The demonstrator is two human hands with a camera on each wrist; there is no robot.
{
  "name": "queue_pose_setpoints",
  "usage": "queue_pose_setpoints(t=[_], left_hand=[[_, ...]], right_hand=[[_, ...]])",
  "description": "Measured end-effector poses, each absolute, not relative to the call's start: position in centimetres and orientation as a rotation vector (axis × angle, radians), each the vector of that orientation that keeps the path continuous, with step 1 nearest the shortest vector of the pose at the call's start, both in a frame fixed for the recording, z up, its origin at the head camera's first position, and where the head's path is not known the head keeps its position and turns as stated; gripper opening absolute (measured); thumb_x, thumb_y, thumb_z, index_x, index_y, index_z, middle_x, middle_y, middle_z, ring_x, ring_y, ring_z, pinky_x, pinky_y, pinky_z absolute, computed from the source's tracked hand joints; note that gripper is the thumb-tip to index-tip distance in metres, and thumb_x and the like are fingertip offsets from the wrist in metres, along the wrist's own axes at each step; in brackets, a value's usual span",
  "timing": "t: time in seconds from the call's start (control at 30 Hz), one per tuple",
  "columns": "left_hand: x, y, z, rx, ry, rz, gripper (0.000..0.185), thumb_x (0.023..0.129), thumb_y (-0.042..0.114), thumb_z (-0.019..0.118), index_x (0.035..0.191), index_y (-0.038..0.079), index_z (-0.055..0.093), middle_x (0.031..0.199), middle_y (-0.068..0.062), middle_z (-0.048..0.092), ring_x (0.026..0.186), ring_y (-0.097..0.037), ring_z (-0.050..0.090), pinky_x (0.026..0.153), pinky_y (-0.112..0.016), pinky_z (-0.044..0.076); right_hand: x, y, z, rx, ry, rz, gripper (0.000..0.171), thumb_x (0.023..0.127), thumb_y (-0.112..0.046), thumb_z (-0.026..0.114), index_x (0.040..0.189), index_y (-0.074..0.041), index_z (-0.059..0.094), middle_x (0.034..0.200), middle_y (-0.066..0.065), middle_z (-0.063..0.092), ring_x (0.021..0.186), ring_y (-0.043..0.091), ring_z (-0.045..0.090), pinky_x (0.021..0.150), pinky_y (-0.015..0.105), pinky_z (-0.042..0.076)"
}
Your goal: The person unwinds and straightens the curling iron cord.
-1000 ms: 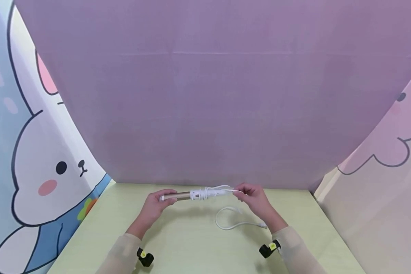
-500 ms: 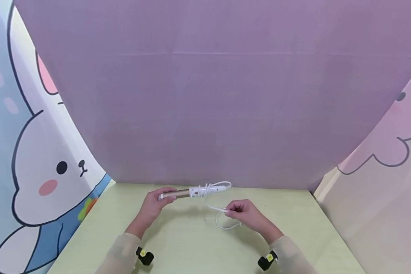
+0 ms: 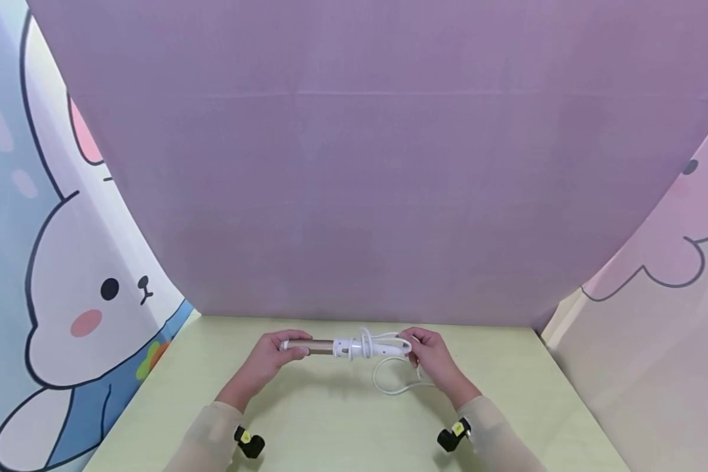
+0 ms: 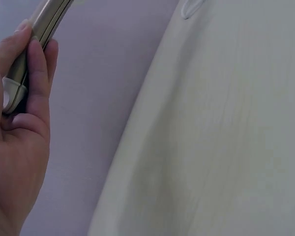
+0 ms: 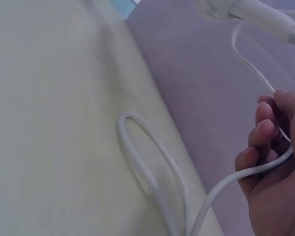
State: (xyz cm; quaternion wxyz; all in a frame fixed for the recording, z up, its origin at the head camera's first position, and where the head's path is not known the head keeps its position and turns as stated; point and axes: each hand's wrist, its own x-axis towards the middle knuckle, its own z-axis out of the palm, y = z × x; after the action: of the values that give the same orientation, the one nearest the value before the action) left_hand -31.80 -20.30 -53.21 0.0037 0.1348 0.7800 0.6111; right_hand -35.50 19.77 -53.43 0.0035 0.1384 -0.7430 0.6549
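A curling iron [image 3: 383,351] with a gold barrel and white handle lies crosswise above the table in the head view. My left hand [image 3: 265,357] grips the gold barrel's white-tipped end, thumb on one side and fingers on the other, as the left wrist view also shows. White power cord [image 5: 226,178] loops loosely round the handle. Beside the handle's right end, my right hand [image 3: 436,360] pinches the cord between thumb and curled fingers. From that hand a length of cord hangs down in a loop over the table.
The pale yellow table [image 3: 330,432] runs back to a purple backdrop [image 3: 354,196]. A rabbit-print cloth [image 3: 65,295] borders the left side, and a pink and cream cloth [image 3: 672,314] the right.
My right hand dropped below the handle with the cord, then rose back to the handle's right end. The wraps look looser, and the curling iron sits slightly lower. My left hand keeps its grip.
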Motion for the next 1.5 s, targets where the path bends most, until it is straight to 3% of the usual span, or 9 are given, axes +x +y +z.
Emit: queue_pose_setpoints(t=[0.13, 0.37, 0.5, 0.6, 0.77, 1.03, 1.17, 1.3, 1.5], left_hand=[[-31.8, -20.2, -53.5, 0.455, 2.449, 1.853, 0.031, 0.098, 0.026, 0.087, 0.126, 0.013, 0.082, 0.117, -0.007, 0.077, 0.095, -0.02, 0.062, 0.083, -0.037, 0.052], [-31.9, -20.0, -53.9, 0.442, 2.445, 1.841, 0.031, 0.1, 0.026, 0.086, 0.127, 0.012, 0.081, 0.113, -0.006, 0.075, 0.083, -0.016, 0.052, 0.073, -0.031, 0.045], [-32.0, -19.9, -54.0, 0.395, 2.465, 1.873, 0.031, 0.098, 0.028, 0.087, 0.126, 0.015, 0.082, 0.104, -0.006, 0.071, 0.069, -0.012, 0.04, 0.06, -0.027, 0.037], [-32.1, -20.0, -54.1, 0.358, 2.481, 1.897, 0.031, 0.097, 0.029, 0.089, 0.125, 0.016, 0.082, 0.102, -0.007, 0.071, 0.067, -0.012, 0.039, 0.058, -0.026, 0.036], [-32.2, -20.0, -53.9, 0.301, 2.514, 1.932, 0.031, 0.096, 0.028, 0.09, 0.124, 0.017, 0.083, 0.107, -0.007, 0.073, 0.076, -0.016, 0.046, 0.064, -0.028, 0.04], [-32.4, -20.3, -53.8, 0.219, 2.531, 1.998, 0.038, 0.096, 0.025, 0.09, 0.13, 0.011, 0.081, 0.112, -0.009, 0.073, 0.074, -0.016, 0.047, 0.064, -0.029, 0.045], [-32.5, -20.5, -53.7, 0.205, 2.505, 2.049, 0.037, 0.096, 0.022, 0.09, 0.13, 0.011, 0.081, 0.115, -0.009, 0.074, 0.077, -0.016, 0.051, 0.07, -0.031, 0.049], [-32.4, -20.6, -53.3, 0.222, 2.488, 2.072, 0.036, 0.097, 0.02, 0.089, 0.13, 0.009, 0.081, 0.12, -0.012, 0.074, 0.084, -0.017, 0.057, 0.076, -0.035, 0.053], [-32.3, -20.8, -53.2, 0.27, 2.485, 2.067, 0.037, 0.096, 0.021, 0.089, 0.13, 0.009, 0.081, 0.128, -0.018, 0.074, 0.094, -0.018, 0.063, 0.084, -0.034, 0.055]], right_hand=[[-35.8, 20.3, -52.7, 0.429, -2.293, 2.061, 0.026, 0.111, -0.019, 0.07, 0.111, 0.006, 0.077, 0.075, 0.0, 0.059, 0.062, 0.01, 0.052, 0.06, 0.023, 0.046], [-35.4, 20.9, -50.8, 0.511, -2.215, 2.041, 0.023, 0.111, -0.019, 0.07, 0.11, 0.003, 0.077, 0.075, 0.002, 0.057, 0.068, 0.012, 0.053, 0.069, 0.026, 0.049], [-34.9, 21.2, -50.1, 0.581, -2.19, 2.004, 0.021, 0.111, -0.015, 0.069, 0.109, 0.005, 0.076, 0.069, 0.001, 0.052, 0.064, 0.011, 0.05, 0.066, 0.026, 0.046], [-34.4, 21.3, -49.8, 0.649, -2.189, 1.978, 0.018, 0.11, -0.011, 0.07, 0.106, 0.005, 0.076, 0.067, 0.005, 0.051, 0.061, 0.012, 0.048, 0.063, 0.025, 0.045], [-33.6, 21.4, -49.5, 0.757, -2.218, 1.938, 0.016, 0.109, -0.008, 0.07, 0.107, 0.007, 0.076, 0.069, 0.002, 0.051, 0.062, 0.012, 0.049, 0.062, 0.025, 0.046], [-32.6, 21.6, -50.3, 1.044, -2.356, 1.865, 0.01, 0.108, -0.004, 0.07, 0.101, -0.004, 0.077, 0.075, -0.003, 0.054, 0.064, 0.007, 0.048, 0.055, 0.025, 0.041], [-32.3, 21.5, -50.8, 1.15, -2.511, 1.836, 0.009, 0.107, -0.007, 0.072, 0.103, -0.003, 0.079, 0.08, -0.005, 0.055, 0.068, 0.005, 0.047, 0.059, 0.022, 0.04], [-32.4, 21.3, -51.4, 1.151, -2.635, 1.744, 0.011, 0.107, -0.013, 0.074, 0.104, -0.004, 0.08, 0.085, -0.006, 0.058, 0.071, 0.004, 0.048, 0.064, 0.021, 0.042], [-33.1, 21.2, -52.5, 1.017, -2.719, 1.693, 0.018, 0.106, -0.014, 0.076, 0.108, 0.004, 0.078, 0.087, -0.002, 0.065, 0.071, 0.005, 0.05, 0.064, 0.021, 0.045]])
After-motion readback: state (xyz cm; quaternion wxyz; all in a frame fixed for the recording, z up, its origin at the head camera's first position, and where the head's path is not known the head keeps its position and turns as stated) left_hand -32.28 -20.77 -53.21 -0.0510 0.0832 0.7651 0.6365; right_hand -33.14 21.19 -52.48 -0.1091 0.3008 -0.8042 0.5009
